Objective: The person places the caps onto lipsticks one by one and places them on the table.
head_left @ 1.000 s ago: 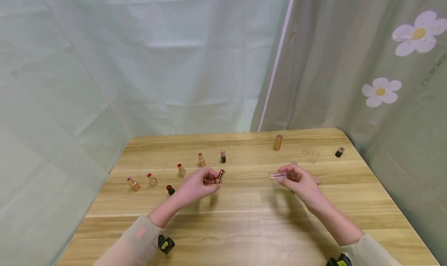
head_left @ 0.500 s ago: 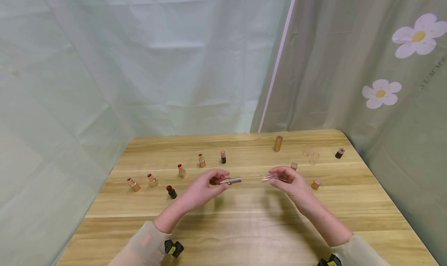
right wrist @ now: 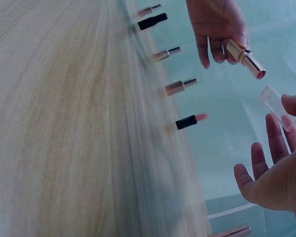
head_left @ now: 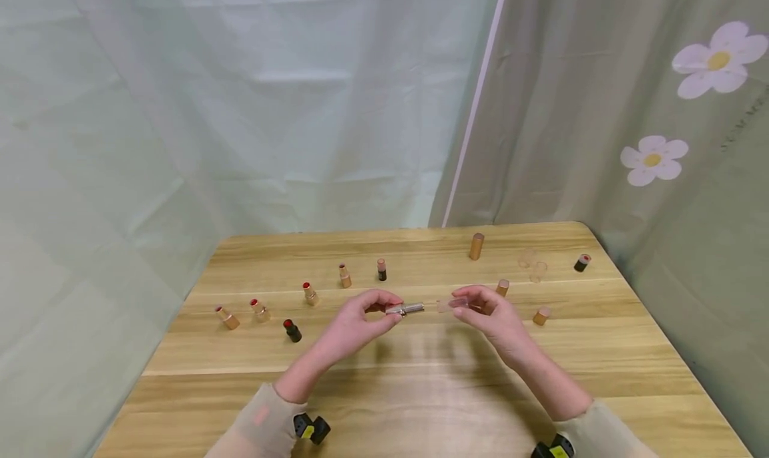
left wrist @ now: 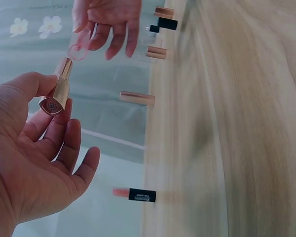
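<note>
My left hand [head_left: 357, 324] pinches a gold lipstick [left wrist: 62, 89] between thumb and fingers, above the table. In the right wrist view its open end shows a red tip, pointing toward the other hand. My right hand [head_left: 494, 321] pinches a clear lipstick cap [right wrist: 276, 107], its open end facing the lipstick. A small gap separates the cap from the lipstick tube. Both are held roughly level, in line with each other. The remaining fingers of each hand are spread loosely.
On the wooden table [head_left: 420, 391], several uncapped lipsticks stand at left, including a black one [head_left: 292, 331] and a pink one [head_left: 382, 270]. At right are gold caps [head_left: 476, 246], clear caps [head_left: 539, 272] and a black-based lipstick [head_left: 581, 263]. A curtain [head_left: 324, 111] hangs behind.
My left hand has moved right and tilted the lipstick from near upright to level. My right hand has moved left with the clear cap, narrowing the gap between them.
</note>
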A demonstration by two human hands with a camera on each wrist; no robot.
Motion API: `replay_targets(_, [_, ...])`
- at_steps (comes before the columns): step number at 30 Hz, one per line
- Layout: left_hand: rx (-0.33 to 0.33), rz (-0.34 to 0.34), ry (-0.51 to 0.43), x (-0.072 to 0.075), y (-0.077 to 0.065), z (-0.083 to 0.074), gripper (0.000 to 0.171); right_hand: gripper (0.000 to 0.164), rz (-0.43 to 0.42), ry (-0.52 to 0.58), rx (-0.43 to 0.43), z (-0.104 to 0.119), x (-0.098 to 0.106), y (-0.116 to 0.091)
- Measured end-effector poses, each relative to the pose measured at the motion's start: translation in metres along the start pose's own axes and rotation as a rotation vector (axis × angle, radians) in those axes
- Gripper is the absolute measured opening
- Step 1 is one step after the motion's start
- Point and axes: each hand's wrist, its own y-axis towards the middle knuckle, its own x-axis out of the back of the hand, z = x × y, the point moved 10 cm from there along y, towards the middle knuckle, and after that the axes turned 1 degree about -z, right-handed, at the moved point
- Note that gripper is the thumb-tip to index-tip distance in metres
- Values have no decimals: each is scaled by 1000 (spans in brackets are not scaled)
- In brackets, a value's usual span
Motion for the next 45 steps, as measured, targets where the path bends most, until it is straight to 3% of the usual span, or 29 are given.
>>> replay_targets(2, [3, 10, 6, -1, -1, -3, 23, 38, 6, -9, 0, 4, -4, 0])
replay_targets(8, [2, 7, 39, -5, 6, 20, 29, 33, 34, -2, 0, 8, -12, 2])
replay_targets(22, [6, 13, 46, -8, 8, 17, 26, 36, 95, 38, 23, 4, -29, 9])
replay_targets(35, [22, 19, 23, -8, 0, -20, 26, 34, 88, 35, -34, -2, -39, 8])
replay_targets(38, [25, 15, 22, -9, 1, -16, 26, 34, 91, 37, -26, -2, -40, 9])
replay_targets(45, [45, 0, 17, -13, 7, 16, 25, 37, 78, 12, -14, -3, -42, 9])
